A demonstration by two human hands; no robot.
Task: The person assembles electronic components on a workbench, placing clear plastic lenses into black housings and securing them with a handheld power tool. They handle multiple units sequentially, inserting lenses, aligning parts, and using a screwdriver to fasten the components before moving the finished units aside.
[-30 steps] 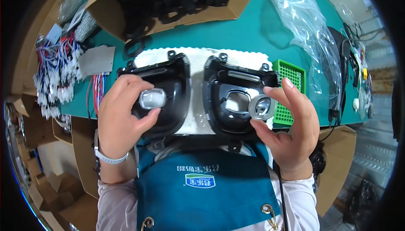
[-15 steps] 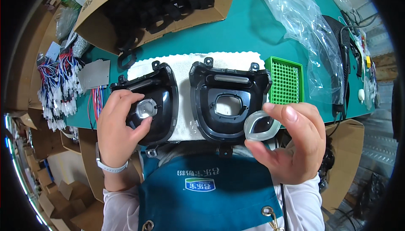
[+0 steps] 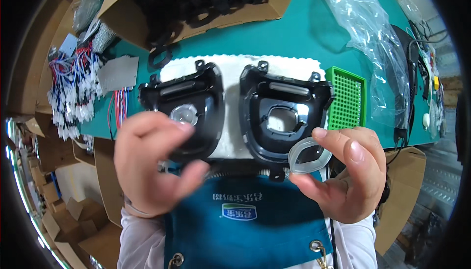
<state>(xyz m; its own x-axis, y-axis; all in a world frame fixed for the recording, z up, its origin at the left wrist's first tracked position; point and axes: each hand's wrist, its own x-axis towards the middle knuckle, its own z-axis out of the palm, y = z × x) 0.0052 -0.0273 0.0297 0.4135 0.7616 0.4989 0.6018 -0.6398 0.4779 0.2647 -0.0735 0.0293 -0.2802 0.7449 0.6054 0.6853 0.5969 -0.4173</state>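
Two black plastic lamp housings lie side by side on a white cloth (image 3: 231, 102). Set in the left housing (image 3: 208, 104) is a clear lens (image 3: 187, 114). The right housing (image 3: 252, 126) has an open hole in its middle. Between thumb and forefinger, my right hand (image 3: 354, 171) pinches a clear lens ring (image 3: 311, 156) over the lower right corner of that housing. My left hand (image 3: 152, 158), blurred by motion, is in front of the left housing with thumb and forefinger apart and nothing between them.
At the back stands a cardboard box (image 3: 235, 22) holding black ring-shaped parts. Bundles of wires with white connectors (image 3: 73, 90) lie at the left beside a grey plate (image 3: 117, 73). A green perforated tray (image 3: 347, 99) and clear plastic film (image 3: 360, 18) are on the right.
My left hand has drawn back off the left housing, leaving the lens in it. My right hand still holds the lens ring. The whole view has shifted slightly.
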